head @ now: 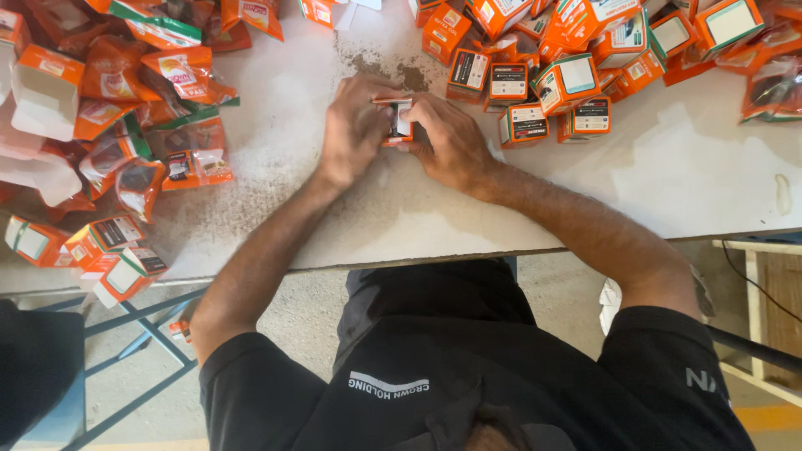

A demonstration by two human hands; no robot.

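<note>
My left hand [352, 129] and my right hand [451, 142] meet at the middle of a white table [668, 175]. Both grip one small orange and white carton [398, 122], which rests on the tabletop between the fingers. The fingers cover most of the carton's sides, so only its top face shows. My forearms reach in from the near edge of the table.
A heap of closed orange cartons [568, 79] lies at the back right. Orange and clear plastic pouches [142, 108] pile up at the left, with a few more cartons [109, 250] near the left front edge. A blue metal frame [142, 326] stands below the table.
</note>
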